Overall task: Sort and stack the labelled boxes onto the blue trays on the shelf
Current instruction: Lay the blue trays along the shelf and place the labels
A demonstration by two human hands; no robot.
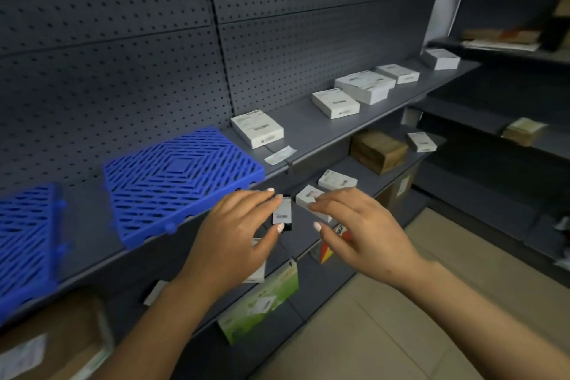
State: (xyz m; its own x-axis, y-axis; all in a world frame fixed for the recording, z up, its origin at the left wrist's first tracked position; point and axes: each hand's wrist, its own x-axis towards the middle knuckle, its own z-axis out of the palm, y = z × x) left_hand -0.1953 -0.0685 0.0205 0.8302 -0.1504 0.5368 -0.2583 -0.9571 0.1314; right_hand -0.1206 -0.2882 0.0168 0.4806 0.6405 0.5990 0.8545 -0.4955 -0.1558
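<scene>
A long grey shelf (324, 129) holds two blue trays (182, 182) at its left end, one (24, 241) cut off by the picture's edge. Both trays have nothing on them. White boxes (257, 128) with labels lie in a row along the shelf toward its right end. In front of the shelf's front edge, the left hand (237, 225) pinches a small black box (282, 213) between thumb and fingers. Just beside it, the right hand (351, 222) grips a small white box (310, 202).
</scene>
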